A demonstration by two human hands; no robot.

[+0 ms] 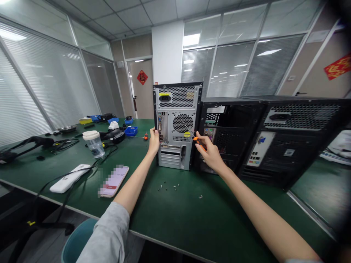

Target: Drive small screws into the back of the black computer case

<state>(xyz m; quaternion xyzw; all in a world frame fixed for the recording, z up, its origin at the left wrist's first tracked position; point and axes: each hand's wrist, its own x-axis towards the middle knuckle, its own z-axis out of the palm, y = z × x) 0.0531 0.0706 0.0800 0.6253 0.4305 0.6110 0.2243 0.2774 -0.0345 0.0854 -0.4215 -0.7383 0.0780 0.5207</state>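
Observation:
A computer case [171,104] stands upright on the green table, its metal back panel facing me. My left hand [154,141] rests against the left side of the case, fingers along its edge and partly hidden. In my right hand [208,148] is a screwdriver [196,139] with an orange and black handle, the fingers closed round it. Its thin shaft points up and left, across the round fan grille [182,123]; whether the tip touches the panel I cannot make out. Several small screws [174,187] lie scattered on the table in front of the case.
Two black computer cases [230,138] [294,146] stand close on the right. Leftward on the table [164,215] are a phone [115,181], a white power bank [70,178] with a cable, a water bottle [94,144], blue trays [131,131] and an orange-handled tool [146,136].

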